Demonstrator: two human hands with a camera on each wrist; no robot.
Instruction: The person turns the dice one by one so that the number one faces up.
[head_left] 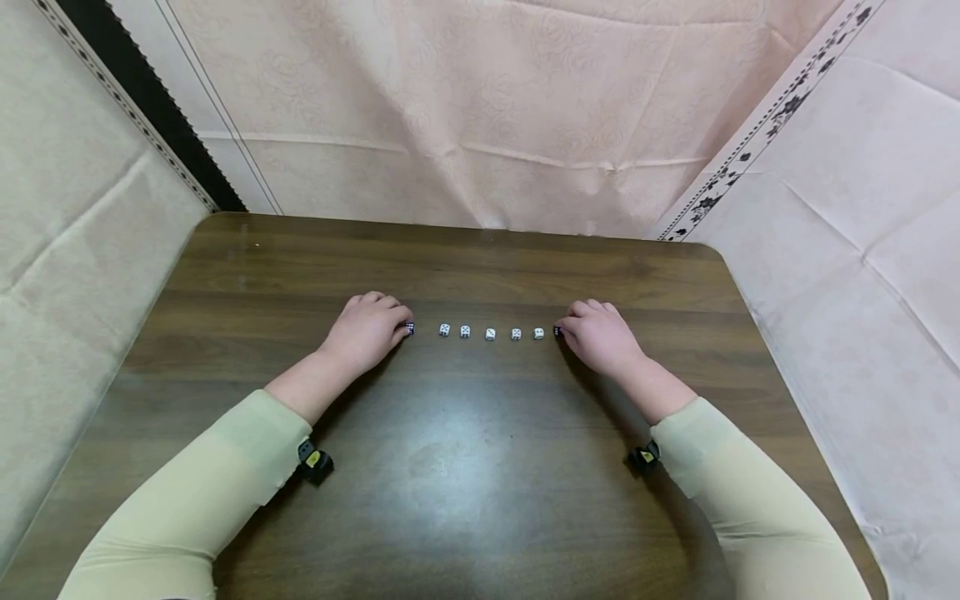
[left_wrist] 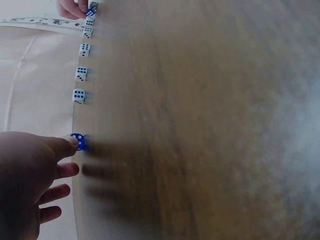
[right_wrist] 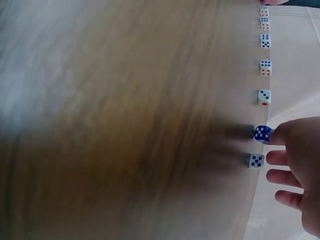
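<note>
My left hand (head_left: 367, 330) pinches a blue die (left_wrist: 79, 141) with white pips at the left end of a row of dice. At the other end, my right hand (head_left: 597, 335) holds a second blue die (right_wrist: 262, 133) between thumb and fingertips. Several white dice (head_left: 490, 334) stand in a line between the two hands, spaced apart. Another white die (right_wrist: 256, 161) shows beside the right hand's blue die in the right wrist view, close by the other fingers; the hand hides it in the head view.
The dice are on a brown wood-grain table (head_left: 420, 500) with rounded far corners. Pale patterned cloth (head_left: 480, 100) hangs behind the table, with white cloth along both sides. Black devices (head_left: 316, 463) are worn at both wrists, over light sleeves.
</note>
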